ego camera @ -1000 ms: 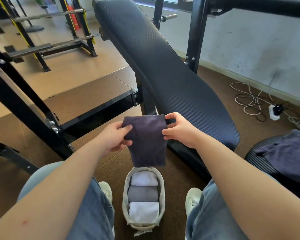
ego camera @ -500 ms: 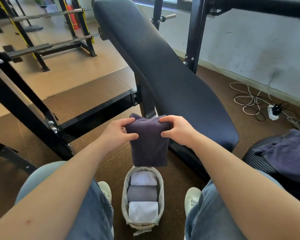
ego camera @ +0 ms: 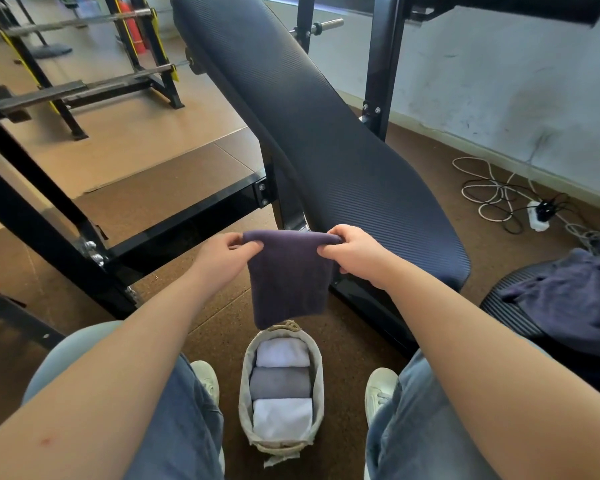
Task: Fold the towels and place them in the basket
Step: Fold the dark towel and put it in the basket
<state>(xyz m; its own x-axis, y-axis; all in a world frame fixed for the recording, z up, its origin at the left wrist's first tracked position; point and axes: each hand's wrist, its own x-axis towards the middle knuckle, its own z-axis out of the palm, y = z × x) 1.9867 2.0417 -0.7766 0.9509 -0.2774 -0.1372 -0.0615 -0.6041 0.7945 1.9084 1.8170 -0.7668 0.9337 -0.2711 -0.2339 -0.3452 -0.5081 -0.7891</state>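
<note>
Pinching the folded dark towel (ego camera: 288, 278) by its top corners, left hand (ego camera: 222, 258) and right hand (ego camera: 357, 258) hang it just above the basket (ego camera: 246, 389), three folded towels (ego camera: 279, 382) already inside; folding looks done, so lowering it in comes next.

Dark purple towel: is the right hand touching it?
Touching. The head view shows the right hand pinching the dark purple towel at its top right corner; the left hand pinches the other corner.

place: gym | weight bench (ego camera: 326, 140) | barbell rack (ego camera: 84, 88)
</note>
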